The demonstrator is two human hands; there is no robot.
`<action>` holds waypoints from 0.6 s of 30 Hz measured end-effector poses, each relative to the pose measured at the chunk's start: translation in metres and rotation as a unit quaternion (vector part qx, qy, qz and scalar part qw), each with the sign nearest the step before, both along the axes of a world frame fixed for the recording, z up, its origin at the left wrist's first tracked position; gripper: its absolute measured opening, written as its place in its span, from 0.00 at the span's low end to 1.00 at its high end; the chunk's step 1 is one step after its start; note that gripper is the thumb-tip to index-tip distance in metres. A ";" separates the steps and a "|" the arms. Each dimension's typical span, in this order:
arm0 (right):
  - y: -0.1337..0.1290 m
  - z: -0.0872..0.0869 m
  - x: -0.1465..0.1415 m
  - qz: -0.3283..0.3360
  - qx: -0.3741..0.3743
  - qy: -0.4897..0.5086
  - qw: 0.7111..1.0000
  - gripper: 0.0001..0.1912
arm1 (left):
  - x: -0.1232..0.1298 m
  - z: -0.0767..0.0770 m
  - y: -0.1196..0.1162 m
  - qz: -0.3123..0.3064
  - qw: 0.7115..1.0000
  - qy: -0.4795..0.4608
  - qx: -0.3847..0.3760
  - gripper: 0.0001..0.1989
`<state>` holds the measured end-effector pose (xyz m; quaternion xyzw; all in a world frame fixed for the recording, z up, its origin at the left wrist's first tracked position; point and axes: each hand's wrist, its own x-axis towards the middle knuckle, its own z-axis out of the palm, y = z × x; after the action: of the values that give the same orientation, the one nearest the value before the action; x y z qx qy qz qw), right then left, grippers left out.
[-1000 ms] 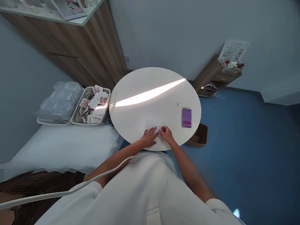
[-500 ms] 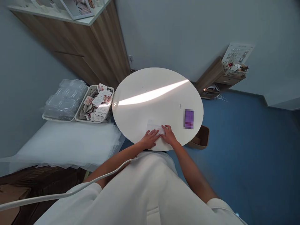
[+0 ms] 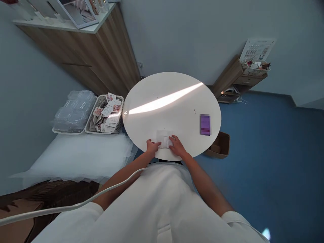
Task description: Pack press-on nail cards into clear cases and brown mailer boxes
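spreading its fingers over the right edge of one pale sheet [image 3: 162, 136], the right hand [image 3: 177, 147] faced the left hand [image 3: 152, 147], whose fingers met its left side, couldn't tell if pinching. sheet lay between the two, neither clearly nearer, no obvious long axis, on one white table [image 3: 164, 118], one purple thing [image 3: 205, 125] off right.

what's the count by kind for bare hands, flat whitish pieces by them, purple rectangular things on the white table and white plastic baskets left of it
Bare left hand and bare right hand: 2
Flat whitish translucent piece: 1 (layers unclear)
Purple rectangular thing: 1
White plastic basket of clear plastic boxes, white plastic basket of printed cards: 2
Total: 6
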<state>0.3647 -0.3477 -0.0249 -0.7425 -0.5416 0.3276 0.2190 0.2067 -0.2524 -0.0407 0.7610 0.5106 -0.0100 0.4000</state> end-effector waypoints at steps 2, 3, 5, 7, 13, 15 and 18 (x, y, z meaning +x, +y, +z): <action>-0.001 -0.001 -0.001 -0.006 0.005 0.009 1.000 0.31 | 0.000 0.007 0.006 0.054 0.995 -0.011 -0.077 0.25; -0.001 -0.002 0.000 -0.010 0.010 0.012 1.000 0.31 | -0.001 0.011 0.008 0.075 0.992 -0.016 -0.104 0.22; -0.002 -0.003 0.000 -0.016 0.024 0.017 0.999 0.31 | -0.003 0.018 0.010 0.069 0.990 -0.023 -0.120 0.17; -0.002 -0.004 0.000 -0.022 0.036 0.020 0.999 0.31 | -0.004 0.023 0.010 0.060 0.990 -0.026 -0.123 0.12; -0.003 -0.003 -0.004 -0.061 0.038 0.006 0.997 0.27 | 0.004 0.036 0.000 -0.026 1.000 0.000 -0.013 0.07; -0.002 -0.002 -0.006 -0.082 0.022 -0.005 0.996 0.27 | 0.011 0.039 -0.003 -0.060 0.998 -0.015 0.015 0.07; 0.001 -0.001 -0.008 -0.094 0.000 -0.012 0.996 0.27 | 0.022 0.040 -0.007 -0.087 0.995 -0.047 0.030 0.07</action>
<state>0.3565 -0.3470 -0.0255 -0.7938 -0.4722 0.2971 0.2423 0.2291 -0.2598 -0.0009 0.8140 0.4230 0.0062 0.3979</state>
